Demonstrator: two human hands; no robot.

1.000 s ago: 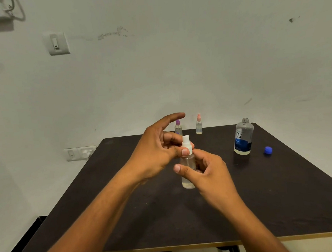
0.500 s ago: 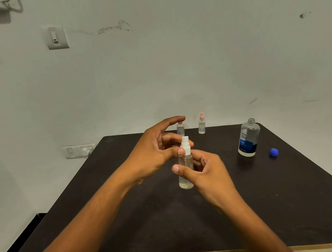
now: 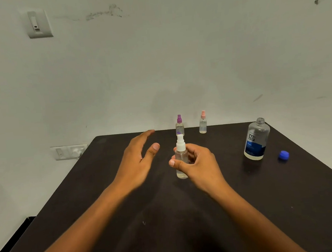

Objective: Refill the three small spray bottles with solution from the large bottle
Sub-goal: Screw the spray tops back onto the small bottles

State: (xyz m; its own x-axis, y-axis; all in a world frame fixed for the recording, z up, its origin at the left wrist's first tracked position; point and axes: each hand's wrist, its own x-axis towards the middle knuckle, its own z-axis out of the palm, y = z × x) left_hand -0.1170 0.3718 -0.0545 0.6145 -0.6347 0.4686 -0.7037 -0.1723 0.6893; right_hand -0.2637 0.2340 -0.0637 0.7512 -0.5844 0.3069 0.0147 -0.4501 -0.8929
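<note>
Head view, placed relative to the large bottle point(image 3: 256, 139), uncapped on the table point(image 3: 286, 205):
- White-topped spray bottle point(image 3: 181, 160): standing upright well to its left; right hand point(image 3: 199, 163) is gripping its body.
- Left hand point(image 3: 138, 160): hovering further left, grip wide, holding nothing.
- Purple-topped bottle point(image 3: 179, 125), pink-topped bottle point(image 3: 202, 123): standing behind-left.
- Blue cap point(image 3: 283, 155): lying just right.

Right hand is nearer the large bottle.

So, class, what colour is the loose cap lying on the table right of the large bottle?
Blue: the cap shows clearly in the head view.

Cap point(image 3: 283, 155) right of large bottle point(image 3: 256, 140) on table point(image 3: 286, 205)
</note>
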